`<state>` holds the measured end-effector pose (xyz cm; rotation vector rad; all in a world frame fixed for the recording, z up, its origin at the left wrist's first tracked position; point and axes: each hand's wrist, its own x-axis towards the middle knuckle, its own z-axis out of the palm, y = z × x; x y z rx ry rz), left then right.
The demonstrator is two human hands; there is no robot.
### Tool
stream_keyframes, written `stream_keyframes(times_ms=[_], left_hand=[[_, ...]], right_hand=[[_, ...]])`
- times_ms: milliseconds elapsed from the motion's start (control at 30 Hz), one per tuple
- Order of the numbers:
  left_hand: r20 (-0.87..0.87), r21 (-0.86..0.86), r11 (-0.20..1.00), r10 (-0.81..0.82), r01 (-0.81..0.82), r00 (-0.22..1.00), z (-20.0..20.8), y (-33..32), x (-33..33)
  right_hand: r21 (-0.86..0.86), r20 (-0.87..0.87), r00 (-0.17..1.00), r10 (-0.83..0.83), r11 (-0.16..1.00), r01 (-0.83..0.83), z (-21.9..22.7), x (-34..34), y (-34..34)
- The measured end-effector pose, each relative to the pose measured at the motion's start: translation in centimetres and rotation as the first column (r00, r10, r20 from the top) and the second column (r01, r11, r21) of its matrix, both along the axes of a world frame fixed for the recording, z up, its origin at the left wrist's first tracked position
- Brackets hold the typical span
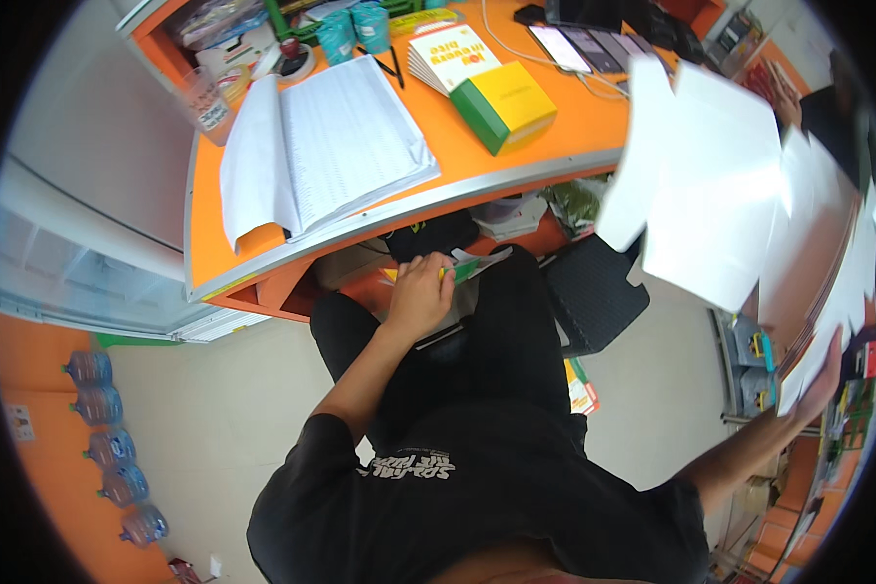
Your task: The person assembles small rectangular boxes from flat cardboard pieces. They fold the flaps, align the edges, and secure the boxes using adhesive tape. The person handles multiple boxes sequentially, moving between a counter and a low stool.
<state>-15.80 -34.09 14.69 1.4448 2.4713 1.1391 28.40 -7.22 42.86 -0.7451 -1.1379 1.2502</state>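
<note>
Nearest, close to the middle of the clock, the left hand is resting above the lap, its fingers bending over a green-and-yellow card and seemingly gripping it, though how firmly is staying hidden. Out past three o'clock, the right hand is pinching the lower end of a bundle of large white sheets, the thumb pressing on one side; the sheets are splaying up toward two o'clock, beyond the desk edge. Farther off, toward half past twelve, a yellow-and-green box is standing formed on the orange desk, with printed white cards lying just beside it. Judging by this, one box is looking finished, while the bundle is lying flat and appearing unworked; whether those sheets are belonging with the box, nothing is showing. At eleven o'clock, a ruled paper stack is lying open.
</note>
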Motion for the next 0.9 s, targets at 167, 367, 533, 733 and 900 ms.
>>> stream_keyframes(times_ms=[167,367,533,733,900], left_hand=[[0.064,-0.029,0.998,0.051,-0.049,0.997,0.4,-2.8,1.1],[0.098,0.078,0.988,0.125,-0.133,0.987,1.7,-7.4,2.7],[0.133,0.102,0.977,0.174,-0.188,0.976,2.2,-10.1,3.8],[0.187,0.091,0.974,0.19,-0.209,0.964,2.5,-11.2,4.0],[0.195,0.081,0.989,0.109,-0.127,0.975,3.1,-9.6,4.0]], right_hand=[[0.117,0.006,0.902,0.432,0.895,-0.429,2.6,-17.4,5.6],[0.005,0.142,0.398,0.907,0.401,-0.916,1.0,-42.6,3.3],[-0.025,-0.037,0.144,0.989,0.143,-0.989,0.0,-53.4,-1.9],[-0.063,0.078,-0.053,0.996,-0.048,-0.997,1.8,-59.4,-4.3],[-0.198,0.312,0.022,0.95,0.088,-0.976,-2.4,-64.1,1.3]])
